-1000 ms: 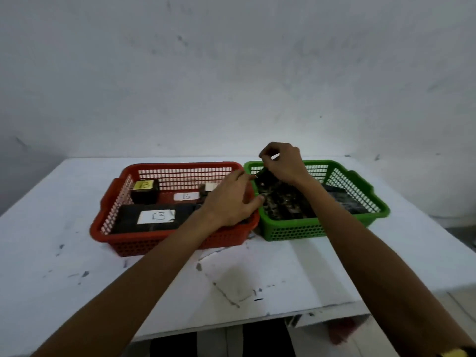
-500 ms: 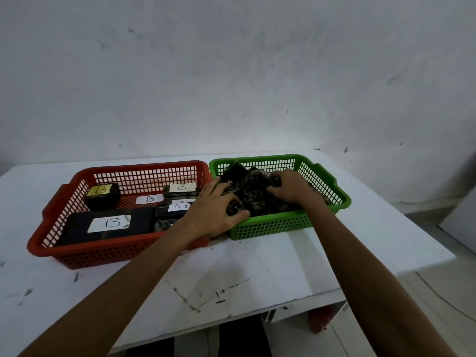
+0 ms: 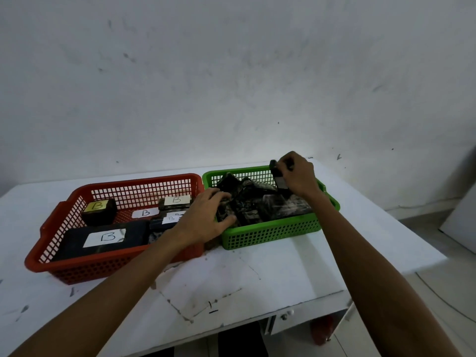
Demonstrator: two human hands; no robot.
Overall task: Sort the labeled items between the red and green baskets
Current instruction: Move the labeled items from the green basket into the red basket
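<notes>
A red basket (image 3: 121, 266) on the left holds several dark items with white or yellow paper labels marked B, among them a large flat black box (image 3: 103, 239) and a small black block (image 3: 99, 212). Beside it on the right, a green basket (image 3: 270, 234) is piled with dark items (image 3: 260, 204). My left hand (image 3: 206, 217) rests over the green basket's left end, fingers spread on the dark pile. My right hand (image 3: 298, 175) is raised above the basket's back right part and grips a small black item (image 3: 279, 177) upright.
Both baskets stand on a white scuffed table (image 3: 231, 279) against a white wall. The table's front edge runs below my arms, its right edge lies just past the green basket. A red object (image 3: 322, 331) sits on the floor under the table.
My right hand has risen out of the green basket's pile with a small black item in its grip. My left hand stays on the pile's left side. The camera view shifted slightly.
</notes>
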